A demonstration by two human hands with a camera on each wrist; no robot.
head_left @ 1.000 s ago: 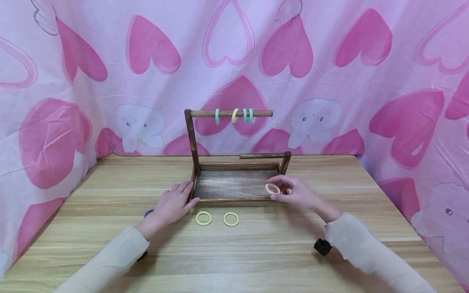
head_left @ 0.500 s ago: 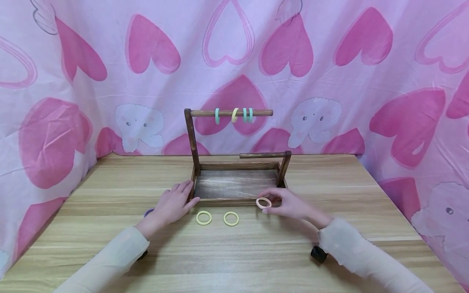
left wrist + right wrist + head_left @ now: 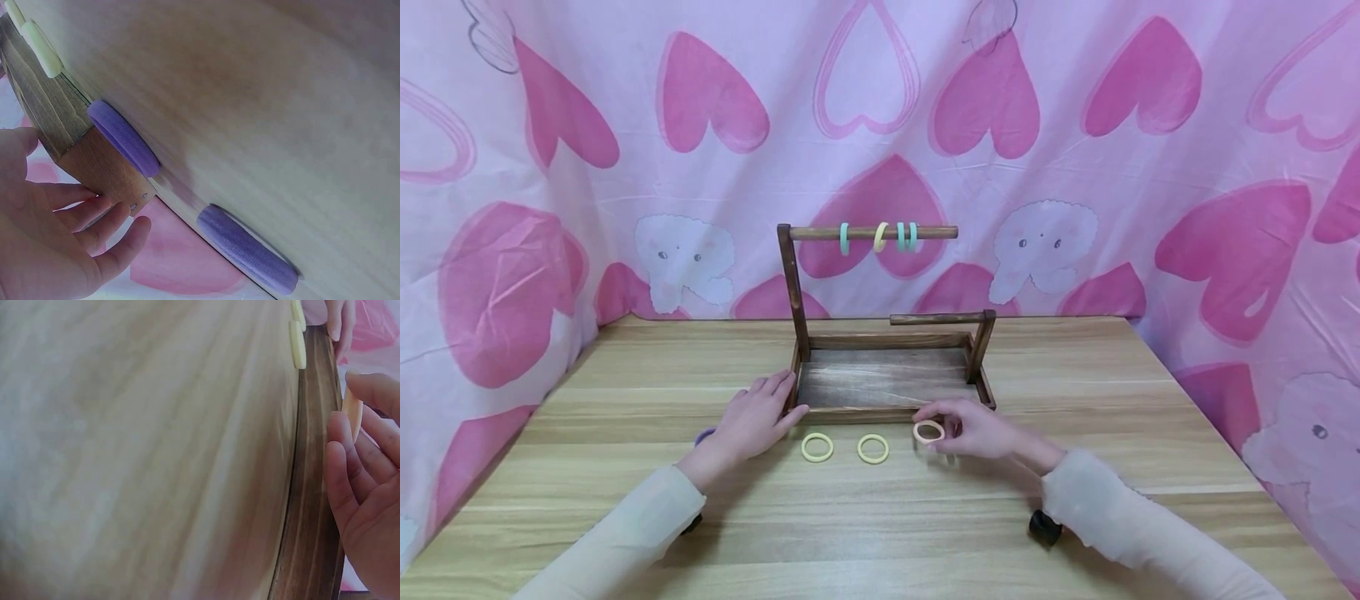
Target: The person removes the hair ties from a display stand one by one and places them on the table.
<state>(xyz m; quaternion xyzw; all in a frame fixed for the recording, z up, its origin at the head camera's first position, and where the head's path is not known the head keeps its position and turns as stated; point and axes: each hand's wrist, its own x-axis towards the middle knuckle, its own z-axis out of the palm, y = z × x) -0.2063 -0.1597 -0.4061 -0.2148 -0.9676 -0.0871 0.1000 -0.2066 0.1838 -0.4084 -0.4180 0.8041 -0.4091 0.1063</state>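
Note:
My right hand [image 3: 973, 429] pinches a peach hair tie [image 3: 917, 434] between thumb and fingers, just in front of the wooden stand's tray [image 3: 880, 414]; the right wrist view shows the same hair tie [image 3: 353, 415] edge-on. To its left, two yellow hair ties, one nearer [image 3: 873, 460] and one farther left [image 3: 817, 460], lie flat on the table. My left hand [image 3: 756, 417] rests against the tray's left end with loosely extended fingers and holds nothing. Two purple hair ties [image 3: 125, 139] lie beside it, mostly hidden by my wrist in the head view.
On the stand's upper bar [image 3: 936, 232] hang several green and yellow hair ties [image 3: 845, 239]. The lower bar [image 3: 936, 318] carries none. A pink heart-patterned cloth [image 3: 1075, 233] closes off the back and sides of the table [image 3: 880, 533].
My right hand has moved from over the tray's right end toward me and left, still gripping the peach hair tie, and is now lower by the tray's front. The left hand stays put.

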